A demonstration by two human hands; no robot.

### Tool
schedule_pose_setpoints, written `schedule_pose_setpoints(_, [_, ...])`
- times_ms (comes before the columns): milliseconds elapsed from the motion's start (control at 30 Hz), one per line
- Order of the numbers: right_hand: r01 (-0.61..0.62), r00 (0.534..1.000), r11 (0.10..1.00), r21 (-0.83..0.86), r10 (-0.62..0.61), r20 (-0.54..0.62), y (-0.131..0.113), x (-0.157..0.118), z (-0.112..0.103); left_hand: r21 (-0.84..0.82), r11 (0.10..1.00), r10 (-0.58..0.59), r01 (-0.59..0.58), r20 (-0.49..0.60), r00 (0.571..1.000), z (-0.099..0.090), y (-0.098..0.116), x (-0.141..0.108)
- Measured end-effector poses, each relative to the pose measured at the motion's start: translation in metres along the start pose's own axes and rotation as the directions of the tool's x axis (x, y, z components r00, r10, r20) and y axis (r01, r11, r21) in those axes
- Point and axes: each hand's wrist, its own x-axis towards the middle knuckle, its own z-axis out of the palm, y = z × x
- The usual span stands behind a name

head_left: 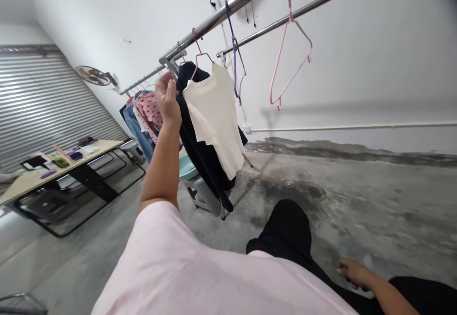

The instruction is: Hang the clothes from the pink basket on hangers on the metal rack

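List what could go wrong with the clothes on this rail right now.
1. The left hand reaches up at the white top and dark garment; a tug might slip the white top off its pink hanger.
2. The empty pink hanger and purple hanger hang loose on the rail; jostling it could knock them down.
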Motion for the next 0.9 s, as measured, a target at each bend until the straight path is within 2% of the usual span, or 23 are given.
schedule_pose_setpoints(67, [-0.011, 1.000, 1.000, -0.009, 0.011, 0.011, 0.002, 0.006, 0.000, -0.096, 0.992, -0.061, 0.077, 0.155, 0.986, 0.011, -0.010, 0.014])
schedule_pose_setpoints(167, [-0.026, 1.000, 0.999, -0.032, 0.026, 0.009, 0.008, 0.018, 0.001, -0.167, 0.979, -0.066, 0.114, 0.272, 0.960, 0.026, -0.016, 0.013])
schedule_pose_setpoints(333, [-0.007, 1.000, 0.999, -0.052, 0.007, 0.009, 0.022, 0.028, 0.002, -0.207, 0.954, -0.129, 0.217, 0.370, 0.920, 0.037, -0.018, -0.001])
schedule_pose_setpoints(467, [0.013, 1.000, 1.000, -0.007, -0.013, 0.009, 0.032, 0.030, 0.002, -0.098, 0.944, -0.261, 0.315, 0.360, 0.896, 0.037, -0.024, -0.003])
schedule_pose_setpoints(533, [0.021, 1.000, 0.999, 0.026, -0.021, 0.007, 0.034, 0.031, 0.002, -0.013, 0.964, -0.252, 0.264, 0.263, 0.931, 0.036, -0.025, -0.006])
schedule_pose_setpoints(600, [0.016, 1.000, 0.999, 0.052, -0.015, -0.016, 0.034, 0.032, 0.003, 0.113, 0.986, -0.140, 0.126, 0.130, 0.982, 0.036, -0.024, -0.012])
schedule_pose_setpoints(633, [0.003, 1.000, 0.998, 0.057, -0.002, -0.028, 0.033, 0.033, 0.003, 0.196, 0.979, -0.067, 0.049, 0.087, 0.994, 0.036, -0.023, -0.017])
schedule_pose_setpoints(700, [-0.027, 0.999, 0.998, 0.059, 0.030, -0.037, 0.030, 0.034, 0.002, 0.357, 0.931, 0.047, -0.071, 0.077, 0.996, 0.037, -0.019, -0.027])
schedule_pose_setpoints(767, [-0.050, 0.998, 0.997, 0.058, 0.052, -0.032, 0.027, 0.034, 0.001, 0.460, 0.877, 0.100, -0.142, 0.115, 0.988, 0.038, -0.017, -0.038])
schedule_pose_setpoints(900, [-0.045, 0.998, 0.996, 0.082, 0.049, -0.041, 0.027, 0.035, -0.001, 0.519, 0.836, 0.138, -0.177, 0.114, 0.984, 0.040, -0.020, -0.054])
